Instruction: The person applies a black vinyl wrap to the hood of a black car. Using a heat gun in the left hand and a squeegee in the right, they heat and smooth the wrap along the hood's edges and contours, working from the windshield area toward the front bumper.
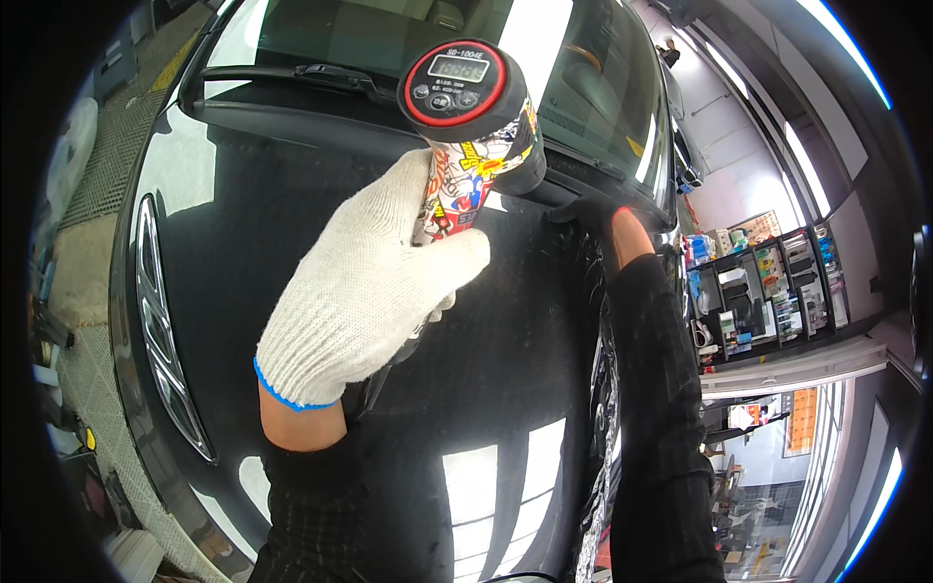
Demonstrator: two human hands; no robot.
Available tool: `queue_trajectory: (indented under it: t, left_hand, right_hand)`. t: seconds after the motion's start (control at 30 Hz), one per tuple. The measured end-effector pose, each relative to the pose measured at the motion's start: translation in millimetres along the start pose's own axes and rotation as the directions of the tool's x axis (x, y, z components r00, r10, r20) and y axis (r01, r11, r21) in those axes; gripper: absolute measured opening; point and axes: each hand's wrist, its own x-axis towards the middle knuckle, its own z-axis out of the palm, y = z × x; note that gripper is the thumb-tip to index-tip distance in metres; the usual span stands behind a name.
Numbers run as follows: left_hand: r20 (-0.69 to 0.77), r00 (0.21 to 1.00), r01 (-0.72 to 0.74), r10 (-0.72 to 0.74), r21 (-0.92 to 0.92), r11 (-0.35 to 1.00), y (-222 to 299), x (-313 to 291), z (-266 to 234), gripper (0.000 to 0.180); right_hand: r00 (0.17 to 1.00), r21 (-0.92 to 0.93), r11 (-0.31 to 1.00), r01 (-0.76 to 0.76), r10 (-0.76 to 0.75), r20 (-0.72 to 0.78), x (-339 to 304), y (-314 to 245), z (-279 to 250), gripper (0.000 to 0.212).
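Observation:
My left hand [355, 277], in a white knitted glove with a blue cuff, grips the sticker-covered handle of a heat gun [486, 155]. The gun's round black rear end has a red ring, a small display and buttons, and faces me. Its nozzle is hidden behind it. My right hand [588, 216], in a black glove, lies near the base of the windshield with a finger stretched leftward. Its other fingers blend into the dark surface. Below it, a wrinkled glossy dark film [598, 389] runs down along the right side of the black car hood [466, 360].
Beyond the hood are the windshield [593, 87] and a wiper [335, 78]. A chrome-trimmed vent [165, 330] sits on the left of the hood. Shelves with bottles and boxes [763, 291] stand at the right. Grating floor [102, 185] runs along the left.

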Motion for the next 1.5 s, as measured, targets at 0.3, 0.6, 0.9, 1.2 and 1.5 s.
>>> queue_trajectory:
  t: [0.3,0.6,0.9,1.2,1.5]
  left_hand:
    - [0.004,0.999,-0.047,0.047,-0.01,0.999,-4.4,2.0,2.1,0.046]
    - [0.006,0.999,-0.039,0.039,0.016,0.999,-5.4,4.2,0.6,0.046]
    - [0.001,0.998,-0.057,0.057,0.009,0.998,-11.1,7.4,-2.3,0.044]
    - [0.016,0.99,-0.141,0.14,0.107,0.984,-19.2,12.9,8.3,0.048]
    - [-0.031,0.993,-0.11,0.115,0.132,0.985,-17.2,8.9,2.2,0.051]
  right_hand:
    - [0.975,0.725,0.673,-0.149,-0.024,0.222,15.2,25.5,18.9,0.012]
    - [0.976,0.174,0.969,0.174,-0.193,0.1,40.5,25.8,15.1,0.024]
    - [0.929,-0.405,0.838,0.365,-0.299,0.216,64.2,18.9,0.2,0.025]
    - [0.999,0.258,0.966,0.024,-0.033,0.032,59.3,34.6,13.1,0.031]
    - [0.994,0.01,0.999,0.052,-0.052,0.093,51.4,14.7,3.6,0.035]
